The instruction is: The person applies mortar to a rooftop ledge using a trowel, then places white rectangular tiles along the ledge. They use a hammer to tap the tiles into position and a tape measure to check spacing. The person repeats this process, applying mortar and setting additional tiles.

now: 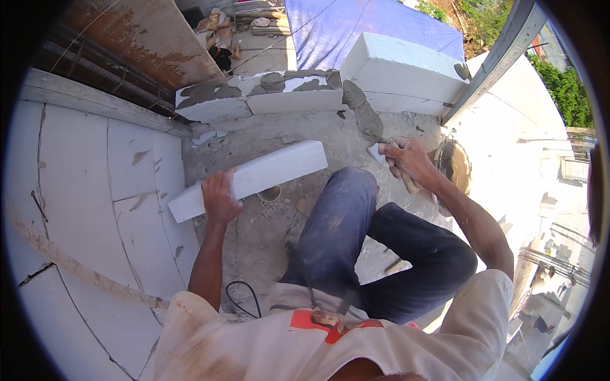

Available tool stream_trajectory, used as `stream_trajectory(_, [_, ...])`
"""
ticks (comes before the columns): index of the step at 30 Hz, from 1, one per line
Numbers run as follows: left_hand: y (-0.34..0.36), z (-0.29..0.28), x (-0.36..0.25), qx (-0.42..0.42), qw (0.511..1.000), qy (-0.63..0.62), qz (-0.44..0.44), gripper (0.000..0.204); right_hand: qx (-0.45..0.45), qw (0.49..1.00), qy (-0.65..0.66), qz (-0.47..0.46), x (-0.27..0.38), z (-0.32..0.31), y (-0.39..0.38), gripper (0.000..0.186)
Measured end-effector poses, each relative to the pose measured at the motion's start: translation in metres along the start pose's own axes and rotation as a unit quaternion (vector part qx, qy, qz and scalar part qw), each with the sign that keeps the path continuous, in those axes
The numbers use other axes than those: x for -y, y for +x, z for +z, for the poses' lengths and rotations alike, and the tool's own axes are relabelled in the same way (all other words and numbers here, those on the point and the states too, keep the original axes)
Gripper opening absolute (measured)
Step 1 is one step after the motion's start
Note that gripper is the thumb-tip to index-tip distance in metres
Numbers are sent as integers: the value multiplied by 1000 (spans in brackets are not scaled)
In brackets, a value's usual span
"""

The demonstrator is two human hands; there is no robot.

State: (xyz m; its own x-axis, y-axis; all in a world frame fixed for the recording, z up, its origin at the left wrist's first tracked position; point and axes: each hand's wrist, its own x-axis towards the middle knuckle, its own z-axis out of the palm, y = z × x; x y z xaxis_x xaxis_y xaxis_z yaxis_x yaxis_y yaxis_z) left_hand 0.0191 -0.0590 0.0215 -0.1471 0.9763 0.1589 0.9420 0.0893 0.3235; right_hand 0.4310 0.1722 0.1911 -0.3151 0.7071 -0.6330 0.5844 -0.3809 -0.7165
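My left hand (pixel 221 195) is wrapped over the top of a long white lightweight concrete block (pixel 273 170), left of my bent knee. The block lies tilted, its right end farther from me than its left. My right hand (pixel 410 159) is closed round a trowel, and the end of its wooden handle (pixel 411 184) pokes out below the fist. The mortar-smeared blade (pixel 363 114) points toward the low wall. A small white chip (pixel 376 152) shows at the fingers of that hand. Ahead, grey mortar is spread on the low course of white blocks (pixel 295 100).
A larger white block (pixel 400 60) stands on the course at the right, beside a metal post (pixel 489 63). White block walling (pixel 82 184) rises on my left. A cup-like round thing (pixel 269 193) sits under the held block. A blue tarp (pixel 375 25) hangs beyond.
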Motion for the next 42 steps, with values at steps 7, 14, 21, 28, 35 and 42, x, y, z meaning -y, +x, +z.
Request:
stream_trajectory(7, [1,3,0,-10,1000,-13,0,77,14,950,308,39,22,76,74,24])
stream_trajectory(14, [-3,2,4,3,1000,1,-19,76,14,908,418,5,16,77,97,22])
stream_trajectory(21, [-1,-2,3,0,1000,4,-11,75,50,893,444,-53,51,36,58,27])
stream_trajectory(28, [4,2,-1,13,1000,14,-16,76,58,901,421,-89,-15,-9,-5,32])
stream_trajectory(35, [-2,-2,5,13,1000,22,-13,78,-334,929,-88,131,-25,-82,-157,22])
stream_trajectory(42, [3,8,4,25,1000,-3,-12,83,-158,758,-613,156,-189,-237,-162,22])
